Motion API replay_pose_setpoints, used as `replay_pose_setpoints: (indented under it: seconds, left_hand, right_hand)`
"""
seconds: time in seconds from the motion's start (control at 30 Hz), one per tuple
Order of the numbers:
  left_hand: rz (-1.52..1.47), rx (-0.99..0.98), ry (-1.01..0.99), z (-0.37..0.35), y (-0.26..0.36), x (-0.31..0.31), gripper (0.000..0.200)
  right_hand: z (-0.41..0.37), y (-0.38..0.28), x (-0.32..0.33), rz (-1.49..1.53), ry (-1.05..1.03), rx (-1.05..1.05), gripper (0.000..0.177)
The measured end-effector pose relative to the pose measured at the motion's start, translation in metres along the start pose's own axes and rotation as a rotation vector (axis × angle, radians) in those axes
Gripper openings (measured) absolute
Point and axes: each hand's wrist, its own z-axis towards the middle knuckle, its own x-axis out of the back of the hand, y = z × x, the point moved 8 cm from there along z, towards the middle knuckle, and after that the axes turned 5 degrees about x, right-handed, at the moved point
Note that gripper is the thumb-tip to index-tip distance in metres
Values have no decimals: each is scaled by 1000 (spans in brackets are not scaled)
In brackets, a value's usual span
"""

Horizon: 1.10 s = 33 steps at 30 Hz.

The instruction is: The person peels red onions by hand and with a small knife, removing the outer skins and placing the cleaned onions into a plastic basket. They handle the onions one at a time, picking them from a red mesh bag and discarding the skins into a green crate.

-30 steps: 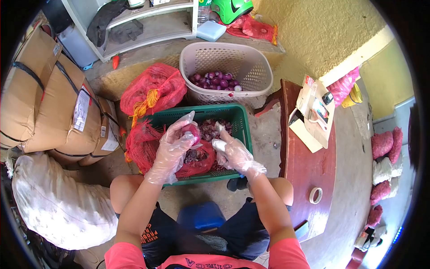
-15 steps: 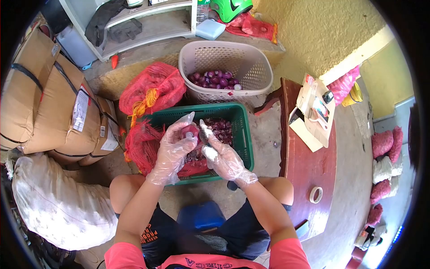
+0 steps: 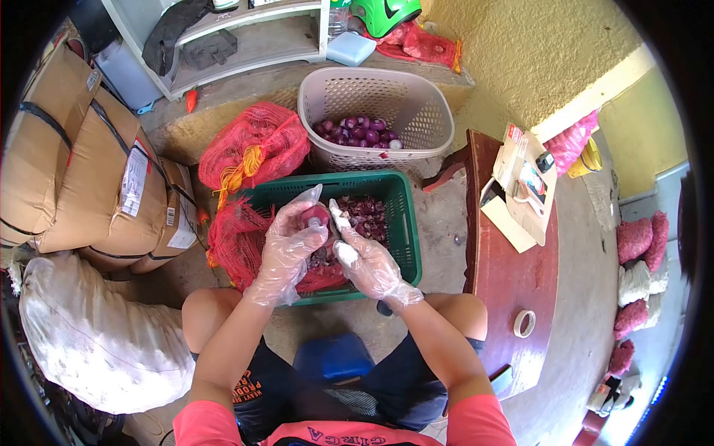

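Observation:
My left hand (image 3: 286, 249), in a clear plastic glove, holds a red onion (image 3: 315, 216) over the green crate (image 3: 405, 223). My right hand (image 3: 370, 266), gloved too, grips a small knife (image 3: 338, 221) whose blade rests against the onion. Purple onion skins (image 3: 368, 213) lie in the crate. A red mesh sack (image 3: 238, 238) hangs over the crate's left side and under my hands.
A beige basket (image 3: 416, 100) with peeled onions stands behind the crate. Another red mesh sack (image 3: 253, 149) lies to its left. Cardboard boxes (image 3: 97, 171) and a white sack (image 3: 97, 342) fill the left. A brown table (image 3: 513, 275) with a tape roll (image 3: 524, 323) stands right.
My right hand moved left from the crate's middle, bringing the knife against the onion. My left hand has hardly moved.

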Motion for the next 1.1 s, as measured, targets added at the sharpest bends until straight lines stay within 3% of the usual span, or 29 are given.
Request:
replay_pose_setpoints:
  seconds: [0.2, 0.37, 0.6, 1.1]
  left_hand:
    - [-21, 33, 10, 1, -4, 5, 52]
    - [-108, 64, -41, -1, -1, -4, 50]
    - [-92, 60, 34, 0, 0, 7, 48]
    - [43, 32, 5, -2, 5, 2, 48]
  right_hand:
    - [3, -18, 7, -150, 112, 24, 54]
    - [6, 6, 18, 93, 148, -91, 54]
    - [0, -23, 4, 27, -37, 5, 66]
    - [0, -12, -2, 173, -28, -40, 55]
